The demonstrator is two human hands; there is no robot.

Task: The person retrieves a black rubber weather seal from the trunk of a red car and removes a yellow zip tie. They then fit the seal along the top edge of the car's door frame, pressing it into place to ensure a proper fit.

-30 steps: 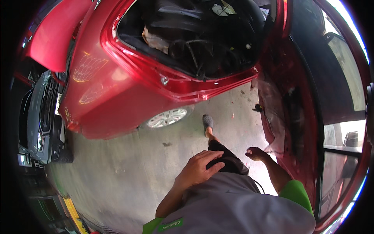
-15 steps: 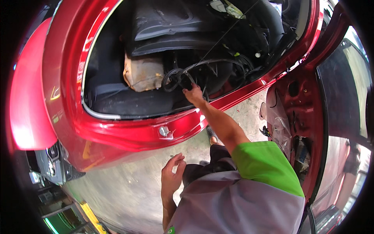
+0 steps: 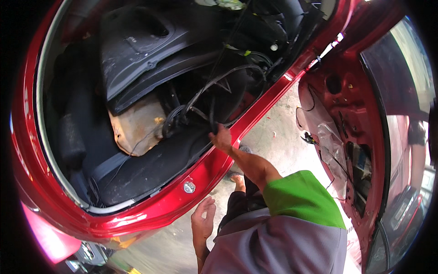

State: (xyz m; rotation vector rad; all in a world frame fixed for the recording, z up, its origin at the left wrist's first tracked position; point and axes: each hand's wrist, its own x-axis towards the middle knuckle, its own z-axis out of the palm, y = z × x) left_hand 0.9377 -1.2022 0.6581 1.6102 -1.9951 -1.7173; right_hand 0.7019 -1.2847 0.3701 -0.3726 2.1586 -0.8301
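My right hand [image 3: 222,137] reaches over the red sill of the open car doorway. Its fingers are closed on a black strip [image 3: 213,113], which looks like a rubber seal or thick cable and rises from the grip. More of it lies in loops [image 3: 174,118] inside the car, just left of the hand. The fingertips are partly lost in the dark interior. Low beside my body, outside the car, my left hand [image 3: 203,219] hangs with fingers loosely bent and thumb apart, holding nothing.
Inside the car lie black moulded panels [image 3: 141,59] and a stained tan pad [image 3: 139,125]. The red sill [image 3: 262,107] with a metal striker [image 3: 189,187] runs in front of me. At right stands the open door [image 3: 340,91], its inner trim off, plastic sheet and wires hanging.
My view has turned and moved closer to the car's interior. My right hand has drawn back toward the sill with the black strip. My left hand stays low and empty.
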